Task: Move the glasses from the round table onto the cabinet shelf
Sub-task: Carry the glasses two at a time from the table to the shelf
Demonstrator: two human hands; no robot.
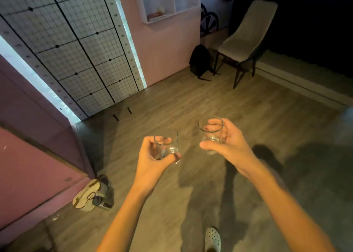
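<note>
I carry two clear, empty short glasses above a wooden floor. My left hand [150,158] is wrapped around the left glass [168,146], thumb across its base. My right hand [227,141] grips the right glass [211,135], fingers behind it and thumb in front. Both glasses are held roughly upright, about a hand's width apart. A pink cabinet [38,156] stands at the left edge. A white wall shelf unit [168,1] hangs on the far pink wall. No round table is in view.
A grid-marked wall panel [76,47] stands ahead left. A beige chair [246,40] and a black backpack [199,61] sit by the far wall. A small bag [93,194] lies on the floor by the cabinet. My white clog [213,239] shows below.
</note>
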